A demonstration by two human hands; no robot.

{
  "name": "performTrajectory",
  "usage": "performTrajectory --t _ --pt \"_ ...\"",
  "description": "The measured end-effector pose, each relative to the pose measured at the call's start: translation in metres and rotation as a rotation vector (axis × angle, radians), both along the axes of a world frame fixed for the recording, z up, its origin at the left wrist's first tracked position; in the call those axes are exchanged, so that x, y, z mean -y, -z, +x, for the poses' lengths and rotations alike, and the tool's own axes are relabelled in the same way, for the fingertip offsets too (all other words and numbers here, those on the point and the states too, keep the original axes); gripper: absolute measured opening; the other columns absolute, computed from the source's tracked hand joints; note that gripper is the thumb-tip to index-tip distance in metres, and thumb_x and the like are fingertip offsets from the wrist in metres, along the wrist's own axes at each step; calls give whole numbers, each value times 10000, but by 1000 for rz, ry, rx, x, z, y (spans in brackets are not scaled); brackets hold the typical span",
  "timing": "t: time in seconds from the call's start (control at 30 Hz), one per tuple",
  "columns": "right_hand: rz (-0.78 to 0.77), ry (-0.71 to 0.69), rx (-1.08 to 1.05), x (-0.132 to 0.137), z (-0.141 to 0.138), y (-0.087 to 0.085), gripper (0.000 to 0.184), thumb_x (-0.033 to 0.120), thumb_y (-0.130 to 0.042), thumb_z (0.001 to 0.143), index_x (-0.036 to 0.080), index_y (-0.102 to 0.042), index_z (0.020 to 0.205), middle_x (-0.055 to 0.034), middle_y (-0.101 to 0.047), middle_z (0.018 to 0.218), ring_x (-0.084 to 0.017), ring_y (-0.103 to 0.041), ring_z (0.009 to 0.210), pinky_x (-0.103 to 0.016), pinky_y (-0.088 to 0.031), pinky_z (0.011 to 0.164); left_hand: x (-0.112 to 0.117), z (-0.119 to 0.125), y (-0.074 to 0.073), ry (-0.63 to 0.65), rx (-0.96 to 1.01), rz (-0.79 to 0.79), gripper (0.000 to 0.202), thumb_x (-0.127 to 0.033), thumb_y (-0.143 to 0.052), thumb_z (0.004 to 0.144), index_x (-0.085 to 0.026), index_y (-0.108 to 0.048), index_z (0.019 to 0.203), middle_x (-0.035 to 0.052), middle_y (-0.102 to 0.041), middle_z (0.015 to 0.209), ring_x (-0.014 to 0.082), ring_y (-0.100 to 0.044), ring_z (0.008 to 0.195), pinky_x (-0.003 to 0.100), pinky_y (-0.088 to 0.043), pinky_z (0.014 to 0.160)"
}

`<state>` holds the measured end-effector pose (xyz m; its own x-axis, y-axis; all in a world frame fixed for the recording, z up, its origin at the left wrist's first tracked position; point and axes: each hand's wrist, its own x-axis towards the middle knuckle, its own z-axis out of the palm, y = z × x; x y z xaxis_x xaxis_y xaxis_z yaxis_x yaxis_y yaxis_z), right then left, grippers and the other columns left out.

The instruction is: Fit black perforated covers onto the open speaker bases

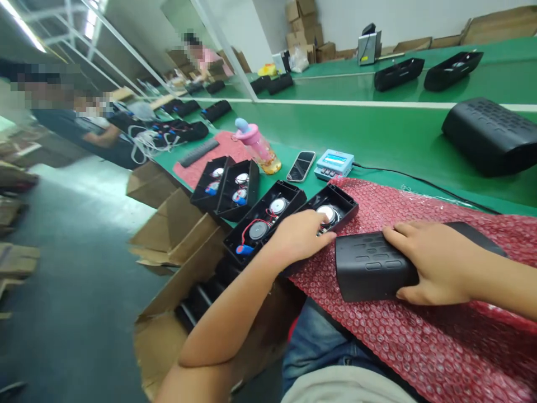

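My right hand (436,260) is wrapped over a black speaker case (369,268), which rests grille side up on red bubble wrap. The thumb is on its near side, the fingers on its far side. My left hand (302,235) grips an open black speaker housing (344,204), thumb along its right wall, fingertips near a round silver driver (328,214) inside. The lower part of that housing is hidden behind the hand. Beside it on the left lies another open housing (289,196) with two drivers, red wires and a blue battery (244,249).
Two more open housings (239,193), a pink-lidded bottle (262,151), a phone (301,166) and a blue meter (334,163) with a black cable stand beyond. Red bubble wrap (419,347) covers the near bench. Cardboard boxes (168,224) stand below left. Co-workers sit further along.
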<state>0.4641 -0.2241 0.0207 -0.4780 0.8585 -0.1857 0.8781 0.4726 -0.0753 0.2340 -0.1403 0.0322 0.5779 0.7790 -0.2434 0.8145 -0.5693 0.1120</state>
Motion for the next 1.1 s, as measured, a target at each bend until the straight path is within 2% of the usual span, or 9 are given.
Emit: performTrajectory --t 0.1,0.17,0.33,0.57,0.73,0.93,1.1 --pt "-18 11 -26 1 0 0 520 457 -674 603 139 -578 1004 -137 -600 880 -329 -589 729 -411 -447 627 2 7 15 12 -123 40 313 -363 -541 802 -140 -631 1002 116 -617 980 278 -628 858 374 -507 712" --pt "-17 10 -34 1 0 1 512 447 -669 605 137 -584 1003 -141 -603 878 -331 -591 723 -412 -444 624 4 12 22 7 -144 69 300 -351 -501 826 -125 -637 968 134 -612 968 296 -629 864 384 -512 691" --pt "25 13 -69 2 1 5 576 435 -671 589 107 -585 1054 -173 -610 907 -348 -592 728 -436 -449 630 1 16 29 23 -154 108 278 -348 -457 860 -147 -644 903 110 -611 979 267 -621 891 360 -513 714" --pt "-7 12 -45 1 1 5 569 447 -657 615 107 -579 1066 -170 -604 920 -356 -597 770 -468 -472 689 -1 12 27 39 -153 78 290 -363 -449 862 -144 -633 907 114 -608 975 274 -614 904 371 -514 724" --pt "-29 17 -39 2 1 5 603 445 -646 628 95 -566 1113 -178 -600 959 -359 -592 807 -488 -478 736 6 5 22 69 -144 47 269 -242 -457 814 -153 -583 1035 109 -558 1056 246 -630 861 353 -520 719" --pt "-30 19 -49 2 1 5 579 432 -648 629 101 -576 1099 -178 -604 964 -362 -594 814 -492 -485 736 5 -3 26 101 -89 6 322 -206 -483 779 -160 -551 1090 94 -528 1092 230 -595 993 317 -499 837" --pt "-29 28 -47 2 1 6 595 439 -652 625 101 -572 1108 -186 -602 980 -368 -592 824 -494 -480 740 3 -3 30 77 -64 -7 321 -170 -481 772 -162 -560 1084 93 -521 1129 225 -593 996 312 -494 846"
